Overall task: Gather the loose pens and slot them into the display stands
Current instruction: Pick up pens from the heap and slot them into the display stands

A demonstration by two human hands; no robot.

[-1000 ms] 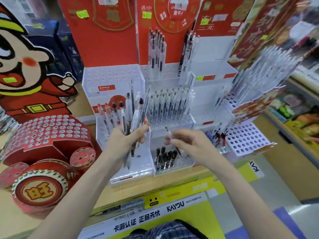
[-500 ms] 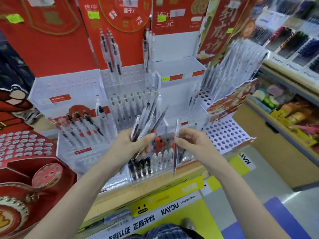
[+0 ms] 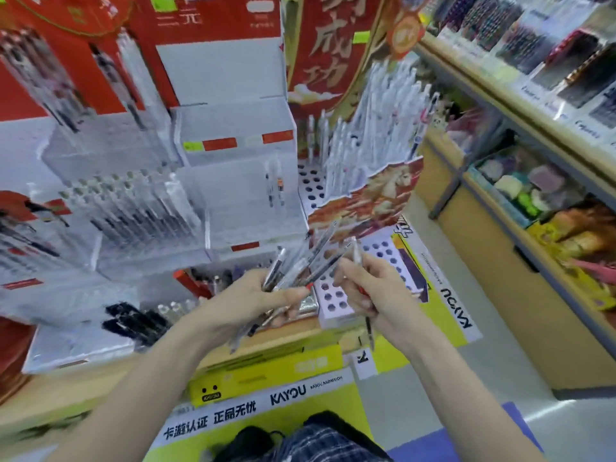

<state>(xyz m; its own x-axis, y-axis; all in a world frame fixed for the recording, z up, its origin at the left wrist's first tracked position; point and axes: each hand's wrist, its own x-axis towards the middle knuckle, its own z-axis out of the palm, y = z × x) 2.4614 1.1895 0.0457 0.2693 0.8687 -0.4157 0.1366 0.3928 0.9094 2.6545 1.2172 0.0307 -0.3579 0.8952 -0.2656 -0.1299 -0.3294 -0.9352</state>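
My left hand (image 3: 248, 303) grips a bundle of several loose pens (image 3: 301, 266), their tips fanning up and to the right. My right hand (image 3: 370, 290) pinches a single pen (image 3: 357, 255) held nearly upright, its lower end showing below the palm. Both hands hover just in front of a white perforated stand (image 3: 380, 258) with round holes. Behind it a tiered stand with a horse picture (image 3: 370, 195) carries many clear pens (image 3: 376, 125). Clear acrylic stands (image 3: 140, 211) on the left hold rows of pens.
Red backing boards (image 3: 213, 21) rise behind the stands. A wooden shelf unit (image 3: 520, 181) with packaged goods runs along the right. A yellow KAYOU counter front (image 3: 286, 391) lies below my hands. The picture is blurred by head motion.
The view has swung right and both hands have shifted right, from the small black-pen tray to the white perforated stand. Each hand still holds its pens.
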